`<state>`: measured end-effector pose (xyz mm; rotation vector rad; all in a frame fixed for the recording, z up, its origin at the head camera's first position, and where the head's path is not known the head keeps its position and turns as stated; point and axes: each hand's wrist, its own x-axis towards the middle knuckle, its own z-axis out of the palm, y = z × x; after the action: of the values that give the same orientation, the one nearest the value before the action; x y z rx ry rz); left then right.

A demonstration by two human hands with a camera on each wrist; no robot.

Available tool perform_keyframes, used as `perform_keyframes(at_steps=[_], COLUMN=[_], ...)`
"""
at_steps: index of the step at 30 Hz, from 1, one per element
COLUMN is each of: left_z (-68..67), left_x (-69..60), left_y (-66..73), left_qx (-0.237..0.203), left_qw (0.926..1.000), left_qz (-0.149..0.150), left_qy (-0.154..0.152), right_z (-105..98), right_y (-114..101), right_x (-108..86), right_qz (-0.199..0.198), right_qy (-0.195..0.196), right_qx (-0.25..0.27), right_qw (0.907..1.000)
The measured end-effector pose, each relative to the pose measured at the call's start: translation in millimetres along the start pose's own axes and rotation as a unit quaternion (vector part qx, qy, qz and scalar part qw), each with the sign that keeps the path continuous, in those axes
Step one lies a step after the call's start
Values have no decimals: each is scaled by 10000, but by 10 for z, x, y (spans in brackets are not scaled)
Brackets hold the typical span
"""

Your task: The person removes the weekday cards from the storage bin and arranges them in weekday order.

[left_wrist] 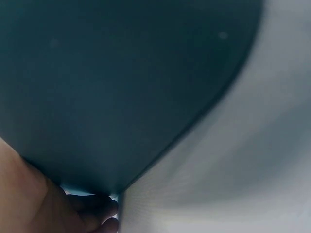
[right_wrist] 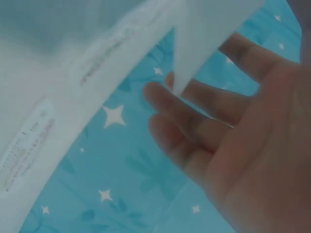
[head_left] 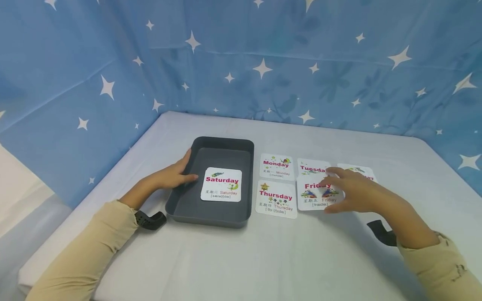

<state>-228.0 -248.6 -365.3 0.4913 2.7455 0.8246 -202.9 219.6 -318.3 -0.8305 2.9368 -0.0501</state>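
My left hand (head_left: pixel 171 175) grips the left wall of a dark grey tray (head_left: pixel 222 144), its thumb over the inside and the other fingers along the outer side. Inside the tray lies a white Saturday card (head_left: pixel 221 193). My right hand (head_left: pixel 354 190) pinches the Friday card (head_left: pixel 314 202) at its right side, just above the table; the card overlaps the lower part of the Tuesday card (head_left: pixel 310 164). In the right wrist view a corner of the held card (right_wrist: pixel 194 43) shows between thumb and fingers. The left wrist view is mostly filled by the tray's dark outside (left_wrist: pixel 121 97).
A Monday card (head_left: pixel 276 172) and a Thursday card (head_left: pixel 276 208) lie right of the tray. Another card (head_left: pixel 367 171), its word partly hidden by my right hand, lies farther right. A white cloth covers the table (head_left: pixel 271 259). Blue star-patterned curtains (head_left: pixel 278 50) hang behind and at the left.
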Motion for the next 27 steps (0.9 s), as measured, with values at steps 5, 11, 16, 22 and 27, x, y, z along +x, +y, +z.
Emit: perform_keyframes(at_steps=[5,11,16,22,27], left_z=[1,-1,-13,-17,-11], left_x=[3,12,8,2,0], left_y=[-4,-22,-19,-2,7], left_qx=[-14,-14,-38,-19,-39], left_qw=[10000,10000,10000,10000,10000], left_qz=[-30,-65,-14,14,31], left_qy=[-9,-33,-2,1,-8], right_z=[-55,-32,-6,49,99], right_y=[9,9,2,-32,-39], right_x=[-46,-38,-22,1,23], right_qz=[138,186,308,438,566], right_qy=[-248,-525,-913,-1177,-1307], right_qx=[180,400,446,404,427], right_qw=[9994,9976,9943,9913,9889])
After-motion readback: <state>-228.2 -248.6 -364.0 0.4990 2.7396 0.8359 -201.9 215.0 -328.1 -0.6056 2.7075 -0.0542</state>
